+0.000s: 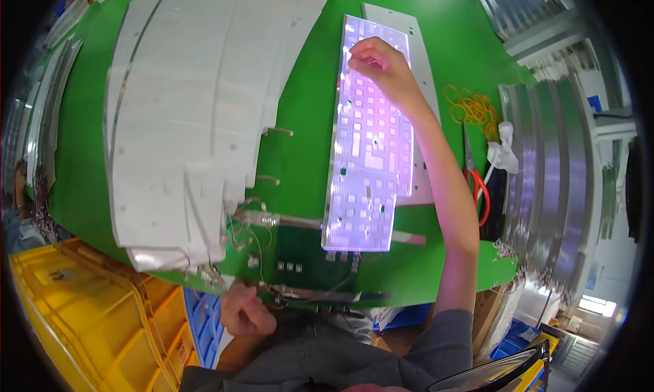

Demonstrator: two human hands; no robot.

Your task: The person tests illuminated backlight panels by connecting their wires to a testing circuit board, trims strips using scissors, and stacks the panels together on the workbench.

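Note:
A keyboard backlight panel, long and glowing violet-white, lies on the green table with rows of key-shaped windows. Over its far end is my right hand, thumb and fingers pinched together by the panel's left edge. Anything between those fingertips is hidden. At the near table edge, my left hand is curled closed, with nothing visible in it. A dark green circuit board with wires lies between that hand and the panel's near end. Partly under the panel is a pale perforated plate.
White sheets with short cables are stacked at left. To the right are orange-handled scissors, yellow rubber bands and a stack of clear-edged sheets. A yellow crate stands by the near left edge.

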